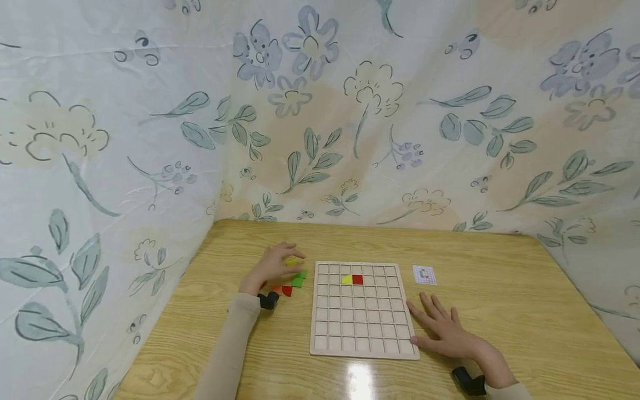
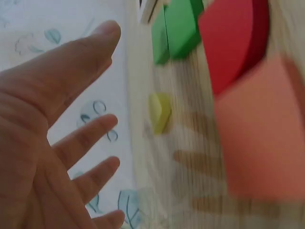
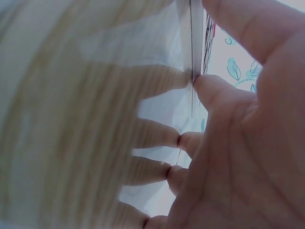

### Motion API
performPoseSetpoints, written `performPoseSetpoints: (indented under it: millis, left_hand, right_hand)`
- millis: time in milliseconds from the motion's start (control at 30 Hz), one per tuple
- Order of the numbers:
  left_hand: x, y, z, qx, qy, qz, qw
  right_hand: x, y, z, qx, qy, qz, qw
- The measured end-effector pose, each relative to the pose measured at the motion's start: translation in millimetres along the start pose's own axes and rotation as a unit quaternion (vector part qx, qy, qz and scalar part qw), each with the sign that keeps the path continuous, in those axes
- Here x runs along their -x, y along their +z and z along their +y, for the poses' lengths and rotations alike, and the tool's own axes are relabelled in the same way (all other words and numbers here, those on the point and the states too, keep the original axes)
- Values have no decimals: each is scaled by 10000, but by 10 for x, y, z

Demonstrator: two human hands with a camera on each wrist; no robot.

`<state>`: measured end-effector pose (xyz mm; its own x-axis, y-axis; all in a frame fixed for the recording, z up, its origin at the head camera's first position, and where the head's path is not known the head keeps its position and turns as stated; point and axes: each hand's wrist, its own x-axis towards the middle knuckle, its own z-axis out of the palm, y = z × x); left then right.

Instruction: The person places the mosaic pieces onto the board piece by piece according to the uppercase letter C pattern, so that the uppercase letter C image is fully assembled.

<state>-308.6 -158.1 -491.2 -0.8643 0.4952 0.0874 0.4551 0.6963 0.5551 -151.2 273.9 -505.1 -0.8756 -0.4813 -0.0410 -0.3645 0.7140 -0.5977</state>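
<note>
My left hand (image 1: 272,265) hovers over a cluster of coloured pieces left of the board, fingers spread and nothing between them. In the left wrist view, a small yellow piece (image 2: 159,113) lies beyond the fingers. Two green pieces (image 2: 183,29), a red curved-edge piece (image 2: 233,38) and an orange piece (image 2: 262,133) lie nearer the camera. My right hand (image 1: 446,332) rests with spread fingers at the right edge of the pale gridded board (image 1: 361,329), its thumb touching the rim. On the board, a yellow rounded piece (image 1: 347,280) sits beside a red square (image 1: 357,280).
A small white card (image 1: 424,275) with a printed grid pattern lies right of the board. The wooden table (image 1: 520,289) meets a floral cloth (image 1: 320,139) at its back and sides. Black wrist cameras are worn on both wrists.
</note>
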Motion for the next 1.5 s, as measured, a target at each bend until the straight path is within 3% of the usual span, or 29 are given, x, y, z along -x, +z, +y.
performPoseSetpoints:
  millis: [367,667,1233,1500]
  left_hand:
    - [61,-191,-142,607,-160,-447,9970]
    - [26,-237,-251,517,-199,-597,9967]
    - [-57,-222,-256,284,-199,-778,9964]
    - [-71,-208,-228,135,-350,-784,9962]
  right_hand:
    - [6,-6,-20,-50,90,-48,9999]
    - [12,2,-4,-37,88,-46,9999]
    - [7,7,-4,16,131,-49,9999]
    - [8,9,2,-7,149,-51,9999]
